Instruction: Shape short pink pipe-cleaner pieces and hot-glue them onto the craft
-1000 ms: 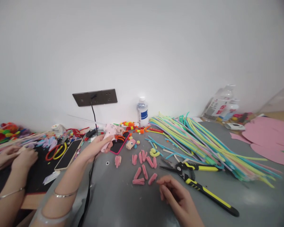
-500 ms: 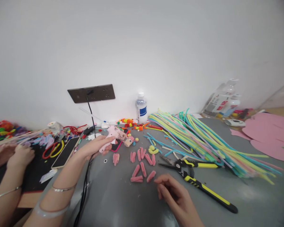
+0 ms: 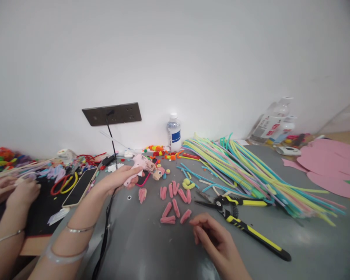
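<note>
My left hand (image 3: 122, 179) is closed round a pink glue gun (image 3: 138, 165), whose nozzle points right, close to a small beige and blue piece (image 3: 159, 173). Palm inward, my right hand (image 3: 212, 237) rests on the grey table with its fingers curled; whatever the fingertips may hold is hidden. Just beyond it lie several folded pink fuzzy pieces (image 3: 176, 208), near a yellow curled piece (image 3: 188, 184). Pliers with black and yellow handles (image 3: 247, 229) lie to the right of my right hand. A small white disc (image 3: 129, 197) is below the glue gun.
Long pastel pipe cleaners (image 3: 251, 171) spread across the right. A bottle (image 3: 174, 133) stands by the wall. Pink sheets (image 3: 332, 163) lie far right. At left are a phone (image 3: 80, 187), scissors (image 3: 64, 184) and another person's hands (image 3: 23, 192). A black cable (image 3: 106, 225) runs beside my left arm.
The glue gun in my left hand has tilted slightly and its white stick has shifted. The other person's hands have moved a little. My right hand stays nearly still.
</note>
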`<action>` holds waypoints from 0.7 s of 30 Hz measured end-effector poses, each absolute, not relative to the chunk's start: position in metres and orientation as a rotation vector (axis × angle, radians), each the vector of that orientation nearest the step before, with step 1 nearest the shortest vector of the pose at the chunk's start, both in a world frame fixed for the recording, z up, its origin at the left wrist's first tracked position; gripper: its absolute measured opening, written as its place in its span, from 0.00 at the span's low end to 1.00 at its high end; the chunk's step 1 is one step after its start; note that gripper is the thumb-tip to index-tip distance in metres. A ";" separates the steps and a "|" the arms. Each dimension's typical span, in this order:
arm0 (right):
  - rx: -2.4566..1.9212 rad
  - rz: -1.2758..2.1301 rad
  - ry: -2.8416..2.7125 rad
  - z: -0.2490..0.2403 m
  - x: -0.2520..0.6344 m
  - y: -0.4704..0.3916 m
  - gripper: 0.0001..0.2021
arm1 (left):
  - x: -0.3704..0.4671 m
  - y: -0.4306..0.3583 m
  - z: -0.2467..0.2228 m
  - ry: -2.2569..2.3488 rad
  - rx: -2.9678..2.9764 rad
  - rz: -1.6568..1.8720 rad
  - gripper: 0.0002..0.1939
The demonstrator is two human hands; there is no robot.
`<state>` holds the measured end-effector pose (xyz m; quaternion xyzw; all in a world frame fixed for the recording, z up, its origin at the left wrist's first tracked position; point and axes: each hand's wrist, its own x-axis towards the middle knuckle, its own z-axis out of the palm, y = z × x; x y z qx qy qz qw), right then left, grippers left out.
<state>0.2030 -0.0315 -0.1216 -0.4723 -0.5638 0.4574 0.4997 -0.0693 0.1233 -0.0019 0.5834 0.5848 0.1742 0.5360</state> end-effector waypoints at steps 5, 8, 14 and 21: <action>-1.138 1.105 -1.378 -0.123 0.203 -0.031 0.18 | -0.068 0.122 0.000 1.397 1.410 0.415 0.28; -1.156 1.111 -1.366 -0.123 0.203 -0.032 0.19 | -0.068 0.121 0.002 1.410 1.432 0.405 0.29; -1.167 1.118 -1.348 -0.119 0.202 -0.032 0.22 | -0.067 0.121 0.003 1.401 1.432 0.379 0.28; -1.140 1.123 -1.351 -0.121 0.202 -0.032 0.18 | -0.066 0.121 0.004 1.403 1.448 0.380 0.29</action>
